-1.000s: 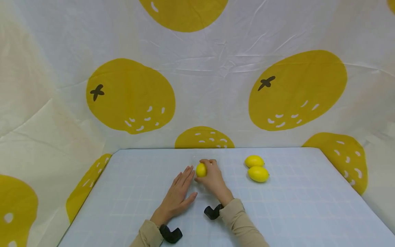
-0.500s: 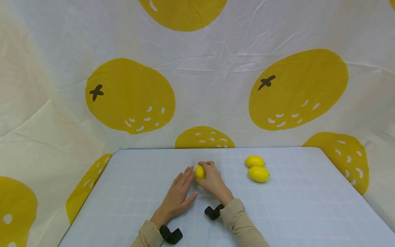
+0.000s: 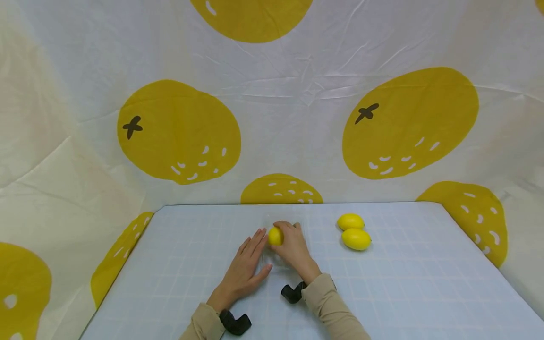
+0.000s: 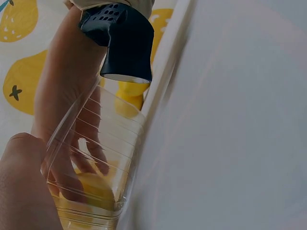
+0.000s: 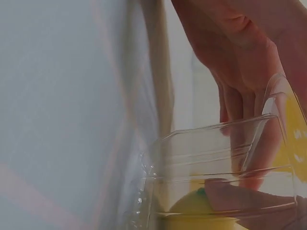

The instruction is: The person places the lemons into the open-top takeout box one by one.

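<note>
A clear plastic container (image 3: 267,259) stands on the pale blue checked table (image 3: 382,293) near its middle. My right hand (image 3: 292,244) grips a yellow lemon (image 3: 275,236) and holds it down inside the container. In the right wrist view the lemon (image 5: 194,211) lies low behind the clear wall (image 5: 211,158). My left hand (image 3: 246,267) lies with straight fingers against the container's left side. The left wrist view shows the lemon (image 4: 96,189) through the ribbed wall (image 4: 96,143).
Two more lemons (image 3: 350,221) (image 3: 356,239) lie side by side to the right of the hands. White cloth with large yellow fruit prints (image 3: 178,132) hangs behind and at both sides of the table. Black wrist mounts (image 3: 234,323) sit on both sleeves.
My right hand has shifted the lemon slightly left and down into the clear container. The left hand and the two lemons at the right have stayed put.
</note>
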A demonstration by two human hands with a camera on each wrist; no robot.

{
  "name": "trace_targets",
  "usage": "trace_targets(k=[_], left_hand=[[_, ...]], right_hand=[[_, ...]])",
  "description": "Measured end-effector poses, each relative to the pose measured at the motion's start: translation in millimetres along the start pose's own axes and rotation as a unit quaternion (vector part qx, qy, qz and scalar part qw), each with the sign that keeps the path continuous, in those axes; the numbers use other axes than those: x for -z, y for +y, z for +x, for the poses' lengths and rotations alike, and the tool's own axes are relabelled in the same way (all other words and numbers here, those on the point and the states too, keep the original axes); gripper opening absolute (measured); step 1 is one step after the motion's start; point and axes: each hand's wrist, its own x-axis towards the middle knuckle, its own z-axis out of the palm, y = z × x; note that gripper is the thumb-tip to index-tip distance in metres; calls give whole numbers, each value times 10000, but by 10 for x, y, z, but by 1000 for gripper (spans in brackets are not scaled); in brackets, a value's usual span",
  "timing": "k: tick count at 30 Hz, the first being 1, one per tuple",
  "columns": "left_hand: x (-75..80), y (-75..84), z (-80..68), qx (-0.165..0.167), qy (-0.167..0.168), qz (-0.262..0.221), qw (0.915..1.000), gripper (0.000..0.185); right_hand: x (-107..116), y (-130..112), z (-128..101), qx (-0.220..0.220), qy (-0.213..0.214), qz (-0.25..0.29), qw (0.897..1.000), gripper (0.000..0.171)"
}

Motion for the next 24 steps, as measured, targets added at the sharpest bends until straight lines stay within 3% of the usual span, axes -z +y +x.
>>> trace_targets(k=[4,14,24], left_hand=[[-12,-7,4,-48,69,-36,10000,72],[-4,-11,2,-36,2,58,10000,69],[-1,-2,9,17,-17,42,10000,68]], right_hand=[[0,-9,-1,-36,96,-121,9999,56],[9,-13,-6,-194,65,318,9993,54],[-9,-1,5,-356,259,385,9983,48]])
